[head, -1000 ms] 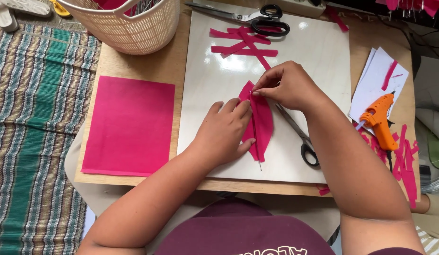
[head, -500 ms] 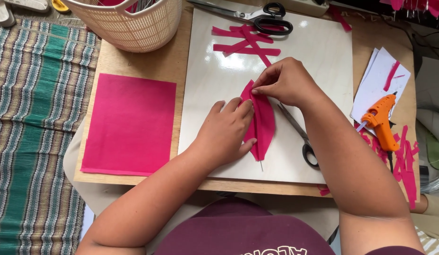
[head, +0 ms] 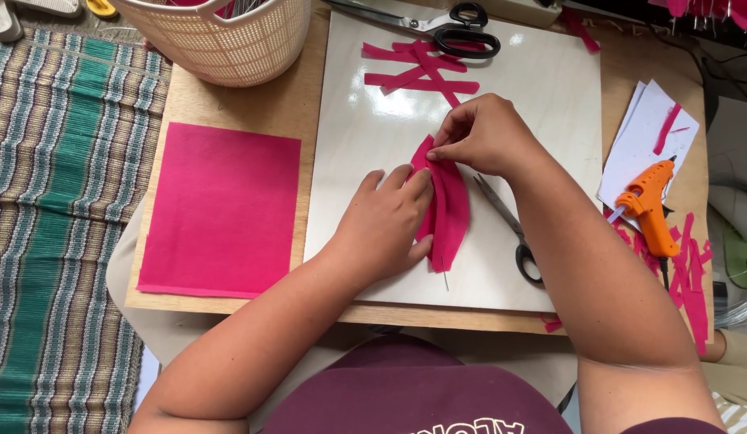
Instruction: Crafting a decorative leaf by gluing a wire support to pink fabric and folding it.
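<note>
two hands shaping a pink paper petal on a white board

a leaf-shaped pink petal lies on the glossy white board, with a thin wire poking out of its lower tip. the left hand lies flat on the petal's left half, fingers stretched out and together, pressing rather than gripping. the right hand is at the petal's top end, its thumb and fingertips closed in a pinch on the pointed tip.

just right of the petal, under the right forearm, lies a small pair of scissors, blades pointing up toward the right hand's wrist. above the right hand, a loose heap of pink paper strips lies on the board, and beyond it a larger pair of black-handled scissors.

well to the left of the left hand, a pink paper sheet lies flat on the wooden table, and a cream woven basket stands above that. far out to the right of the right arm, an orange glue gun rests beside some white sheets, with pink scraps scattered below it. a striped mat covers the floor on the left.
</note>
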